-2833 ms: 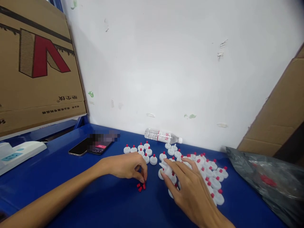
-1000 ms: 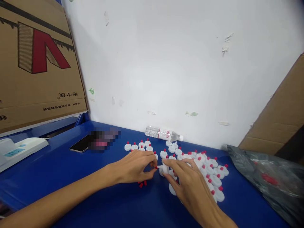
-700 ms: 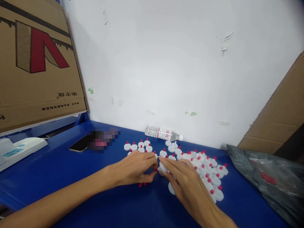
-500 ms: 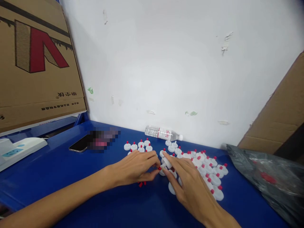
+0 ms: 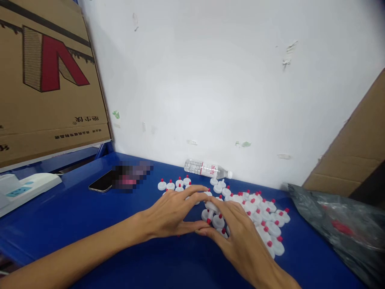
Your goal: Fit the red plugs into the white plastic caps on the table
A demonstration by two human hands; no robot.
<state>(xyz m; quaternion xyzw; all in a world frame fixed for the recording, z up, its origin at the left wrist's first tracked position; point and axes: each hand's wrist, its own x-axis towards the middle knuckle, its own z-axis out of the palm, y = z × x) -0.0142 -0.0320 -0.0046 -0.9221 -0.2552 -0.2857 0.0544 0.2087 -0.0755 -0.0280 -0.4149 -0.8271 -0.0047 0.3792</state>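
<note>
Between my two hands is a white round nozzle cap (image 5: 211,207), its small red tip pointing down toward me. My left hand (image 5: 173,210) is curled around its left side, the thumb at the red tip and the index finger above the disc. My right hand (image 5: 240,230) bends over it from the right, with its index finger on the disc and its thumb meeting the left thumb below. Right of and behind my hands lie many similar white caps (image 5: 273,228), most with red tips. A smaller group of them (image 5: 170,185) stands behind my left hand.
A clear plastic bottle (image 5: 207,169) lies along the white wall. On the left are a phone (image 5: 102,181), a white power strip (image 5: 33,186) and a large cardboard box (image 5: 60,108). A grey plastic bag (image 5: 337,224) lies at the right of the blue table (image 5: 120,257).
The cap between my hands has turned so its red tip points down toward me. My left fingers have extended over it, and the thumbs have come together below.
</note>
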